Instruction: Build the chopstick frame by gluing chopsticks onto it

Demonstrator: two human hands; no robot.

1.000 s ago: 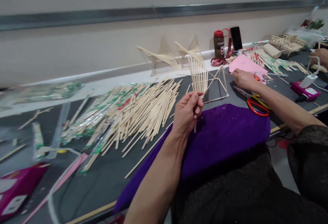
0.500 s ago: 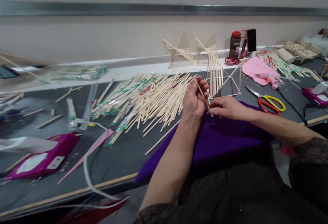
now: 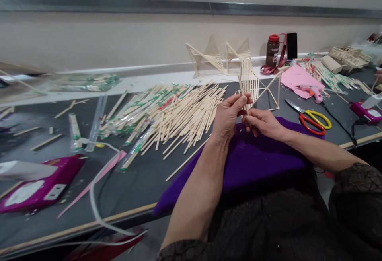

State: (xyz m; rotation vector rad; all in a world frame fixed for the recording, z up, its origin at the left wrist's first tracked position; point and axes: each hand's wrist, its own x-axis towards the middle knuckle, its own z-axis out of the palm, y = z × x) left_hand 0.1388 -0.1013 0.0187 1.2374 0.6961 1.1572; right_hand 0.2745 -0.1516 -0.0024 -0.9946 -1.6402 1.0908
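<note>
A thin wooden stick [image 3: 241, 87] stands nearly upright between my two hands. My left hand [image 3: 228, 115] pinches it with thumb and fingers near its middle. Lower down, the fingers of my right hand [image 3: 261, 121] close round its bottom end. Both hands are above a purple cloth [image 3: 259, 153] spread at the table's front edge. Just behind them stands a stick frame [image 3: 268, 90] with a row of parallel sticks. To the left lies a large pile of loose wooden sticks [image 3: 191, 113], partly among opened plastic packets.
Red-and-yellow scissors [image 3: 314, 121] and a pink glue gun [image 3: 313, 92] on pink paper lie at right. Twisted stick models [image 3: 205, 58], a bottle [image 3: 272, 51] and a phone [image 3: 291, 46] stand at the back. A magenta power strip [image 3: 49, 185] with a white cable lies left.
The stick has turned from a slant to more upright. My left hand has changed from an open-palmed hold to a pinch, and my right hand has risen slightly.
</note>
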